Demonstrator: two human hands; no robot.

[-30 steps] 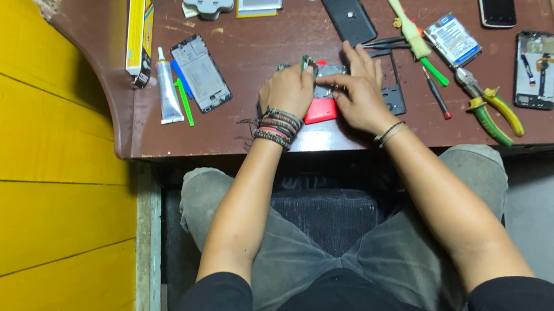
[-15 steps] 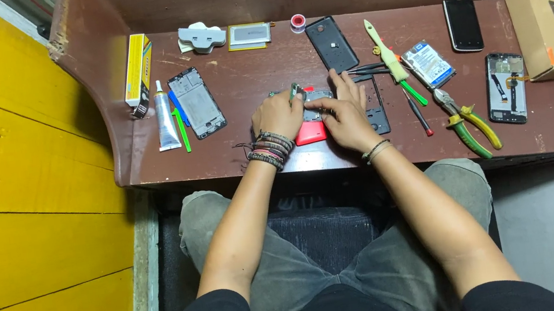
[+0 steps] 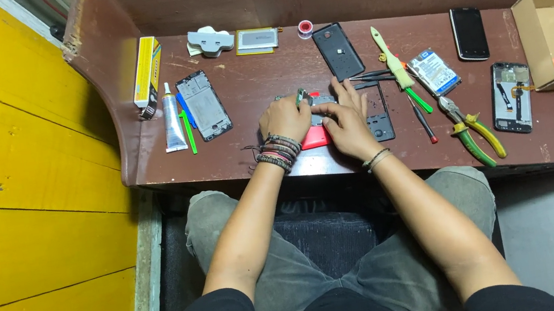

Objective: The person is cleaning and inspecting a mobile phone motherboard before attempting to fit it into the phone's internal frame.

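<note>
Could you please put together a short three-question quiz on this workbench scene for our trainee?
1. True or false: the green-handled pliers lie to the right of both hands.
2. What lies under the left hand and right hand? A) a flat red pad B) a blue towel C) a white plate
3. Which wrist wears the stack of dark bracelets?

Key:
1. True.
2. A.
3. The left wrist; the right wears only a thin band.
</note>
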